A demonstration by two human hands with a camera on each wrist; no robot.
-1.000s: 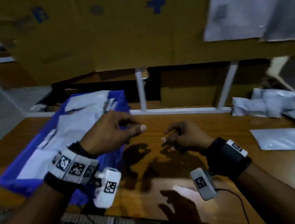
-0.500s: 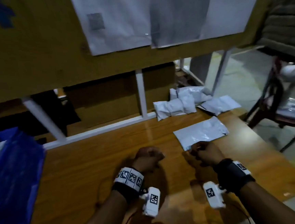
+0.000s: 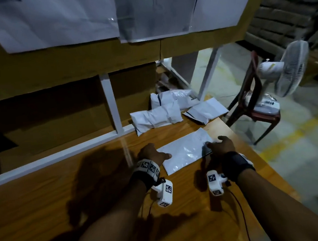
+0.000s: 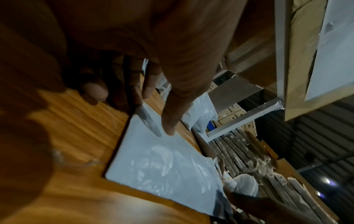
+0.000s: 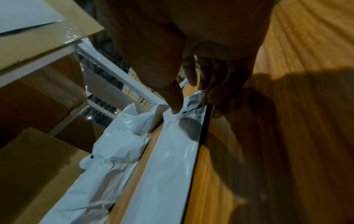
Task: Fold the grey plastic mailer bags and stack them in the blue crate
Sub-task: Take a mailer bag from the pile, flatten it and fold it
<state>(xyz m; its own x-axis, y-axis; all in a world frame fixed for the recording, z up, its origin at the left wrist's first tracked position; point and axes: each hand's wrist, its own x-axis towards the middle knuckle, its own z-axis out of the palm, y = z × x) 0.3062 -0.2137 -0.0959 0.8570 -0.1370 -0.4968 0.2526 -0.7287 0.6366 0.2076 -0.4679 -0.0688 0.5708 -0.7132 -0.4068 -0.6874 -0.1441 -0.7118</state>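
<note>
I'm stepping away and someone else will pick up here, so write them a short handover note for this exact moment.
Left hand: thumb touching the left end of the flat grey mailer bag; fingers relaxed, no grip.
Right hand: thumb on top of the bag's right end, fingertips at its near edge; no firm grip.
The bag lies flat and unfolded on the wooden table.
More mailer bags lie piled at the table's far edge.
Blue crate: not in view.
Left: fold this bag, crate it, then do the pile.
</note>
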